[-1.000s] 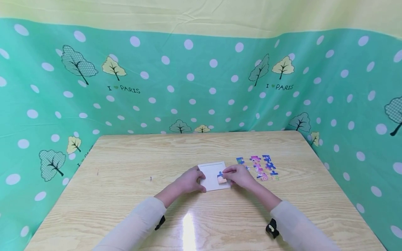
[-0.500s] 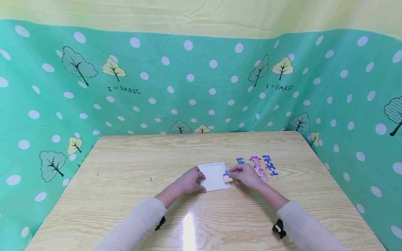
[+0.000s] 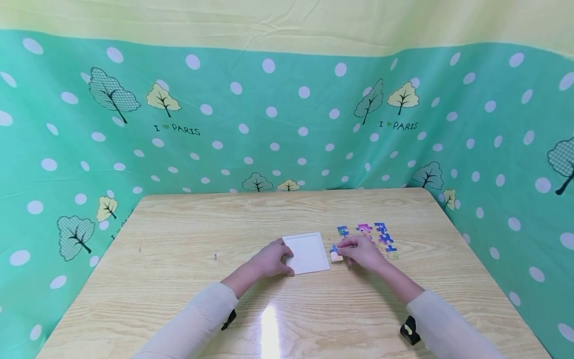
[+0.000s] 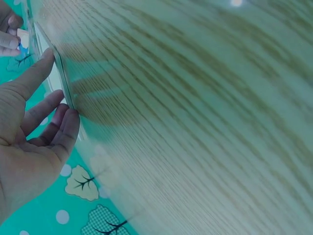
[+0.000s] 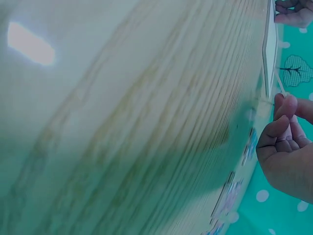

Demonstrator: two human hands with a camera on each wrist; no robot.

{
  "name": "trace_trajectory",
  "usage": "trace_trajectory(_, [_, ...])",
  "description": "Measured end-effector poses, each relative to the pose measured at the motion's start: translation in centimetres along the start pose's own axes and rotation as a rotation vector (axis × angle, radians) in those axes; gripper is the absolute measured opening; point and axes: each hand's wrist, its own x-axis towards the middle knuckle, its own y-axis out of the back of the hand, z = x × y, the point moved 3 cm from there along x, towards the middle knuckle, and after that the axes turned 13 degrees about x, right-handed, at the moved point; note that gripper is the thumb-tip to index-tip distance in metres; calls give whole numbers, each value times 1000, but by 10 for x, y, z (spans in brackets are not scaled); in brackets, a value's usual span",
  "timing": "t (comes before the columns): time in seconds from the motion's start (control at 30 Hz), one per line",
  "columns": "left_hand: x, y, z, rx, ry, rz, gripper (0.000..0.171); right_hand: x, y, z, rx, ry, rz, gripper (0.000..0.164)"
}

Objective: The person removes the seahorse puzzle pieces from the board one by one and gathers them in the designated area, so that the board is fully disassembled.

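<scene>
A white square puzzle tray (image 3: 307,254) with a raised rim lies on the table. My left hand (image 3: 271,258) holds it at its left side, thumb by the near corner and fingers along the edge; the left wrist view shows this hand (image 4: 36,115) with fingertips at the rim. Just right of the tray, my right hand (image 3: 360,252) pinches a blue and peach puzzle piece (image 3: 336,255) between thumb and fingers. In the right wrist view the right hand (image 5: 288,142) has the piece edge-on at its fingertips. Behind that hand lie blue puzzle pieces (image 3: 385,237), and a pink one (image 3: 364,228).
The wooden table (image 3: 188,224) extends on every side of the tray. A tiny object (image 3: 215,257) lies to the left of the left hand. A green dotted curtain (image 3: 251,124) hangs behind the table and along its sides.
My right hand has moved right, carrying the puzzle piece from above the tray to beyond its right edge. The left hand and the tray have stayed in place.
</scene>
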Motion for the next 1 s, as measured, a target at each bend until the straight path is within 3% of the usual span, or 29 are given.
trace_trajectory(0.4, [0, 0, 0, -11, 6, -2, 47, -3, 15, 11, -67, -7, 24, 20])
trace_trajectory(1.0, [1, -3, -3, -8, 3, -3, 48, -7, 31, 22, -35, 8, 19, 23])
